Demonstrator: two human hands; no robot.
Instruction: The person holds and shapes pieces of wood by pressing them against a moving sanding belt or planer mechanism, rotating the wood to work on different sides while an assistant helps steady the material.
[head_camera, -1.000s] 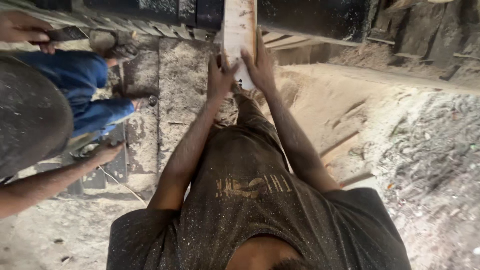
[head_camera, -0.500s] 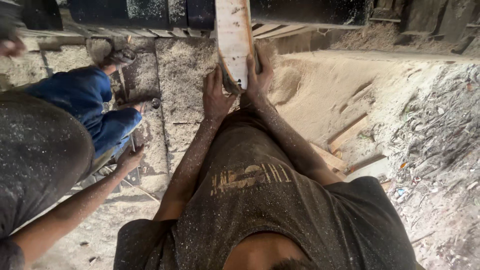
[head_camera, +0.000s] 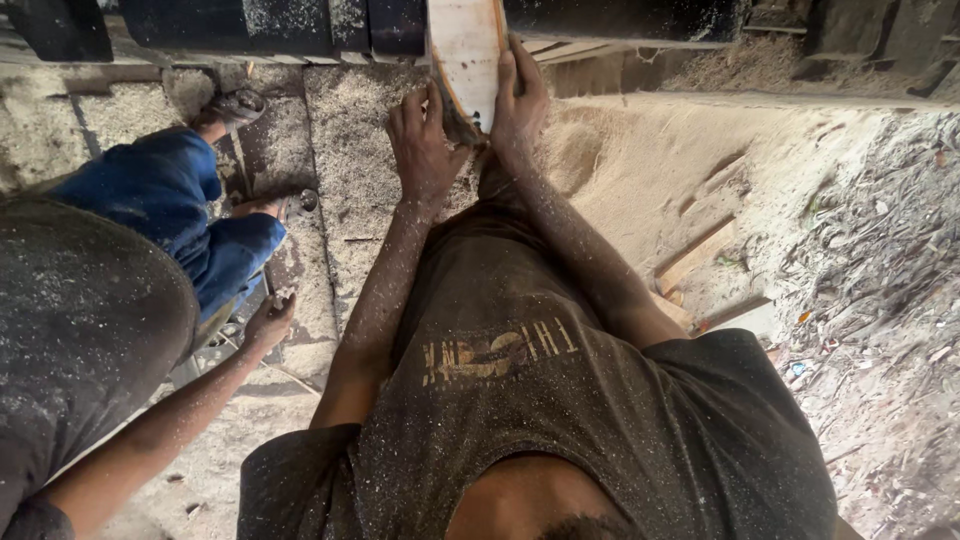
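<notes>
— What sits at the centre of the scene?

— A pale wooden plank (head_camera: 465, 55), at the far edge, running away from the worker toward a dark machine bed (head_camera: 300, 22) that spans the top. The worker's left hand (head_camera: 425, 145) presses against the plank's left side, fingers closed along its edge; the right hand (head_camera: 520, 105) wraps the right side, fingers curled round it. Both hands hold the plank between them.

— And around it?

— Sawdust (head_camera: 620, 150) lies heaped to the right of the hands and dusts the worker's dark T-shirt (head_camera: 560, 400). Further right, wood scraps (head_camera: 700, 260) poke from the slope. On the left, a second person in blue trousers (head_camera: 190, 220) stands close by, one hand (head_camera: 268, 318) hanging low above the dusted concrete floor (head_camera: 350, 170); whether its fingers hold anything cannot be told.
</notes>
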